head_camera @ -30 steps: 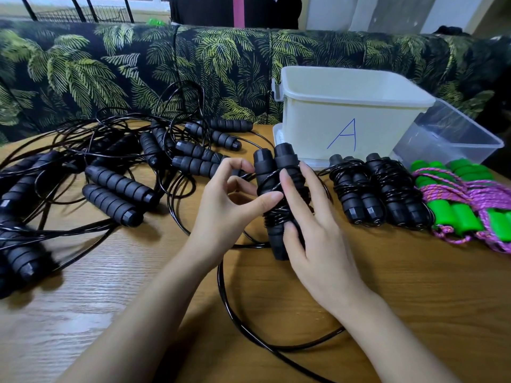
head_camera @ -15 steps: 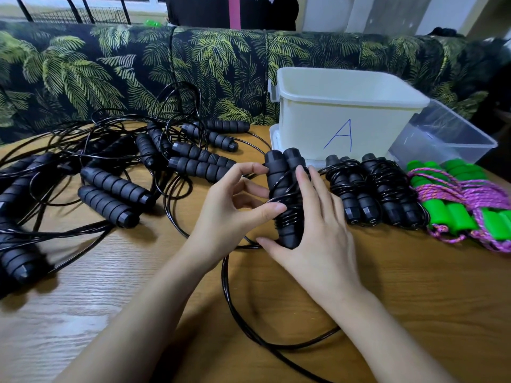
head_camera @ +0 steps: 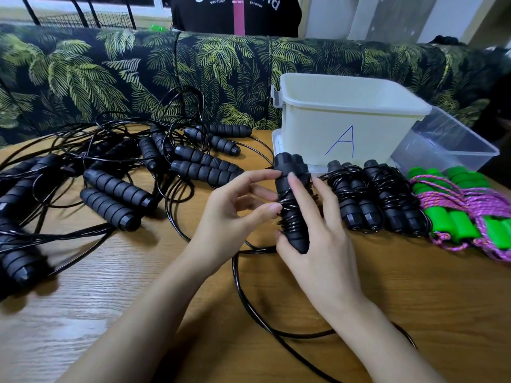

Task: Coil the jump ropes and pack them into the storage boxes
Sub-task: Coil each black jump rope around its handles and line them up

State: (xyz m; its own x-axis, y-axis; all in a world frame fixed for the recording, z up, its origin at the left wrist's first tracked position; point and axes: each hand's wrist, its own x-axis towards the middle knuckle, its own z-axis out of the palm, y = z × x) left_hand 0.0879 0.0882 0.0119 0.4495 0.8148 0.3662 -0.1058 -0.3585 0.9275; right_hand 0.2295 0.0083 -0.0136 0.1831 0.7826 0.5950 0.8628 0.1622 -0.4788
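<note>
White storage box [head_camera: 304,134] on a wooden table [head_camera: 414,299] bears a blue handwritten "A"; just before it, the right hand [head_camera: 323,244] curls around a black jump rope [head_camera: 294,230], handles paired, cord wound round them; left hand [head_camera: 235,214] pinches its cord.

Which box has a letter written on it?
The white box standing behind the coiled ropes. It has a blue A drawn on its front. The clear box to its right is see-through and shows no letter.
</note>
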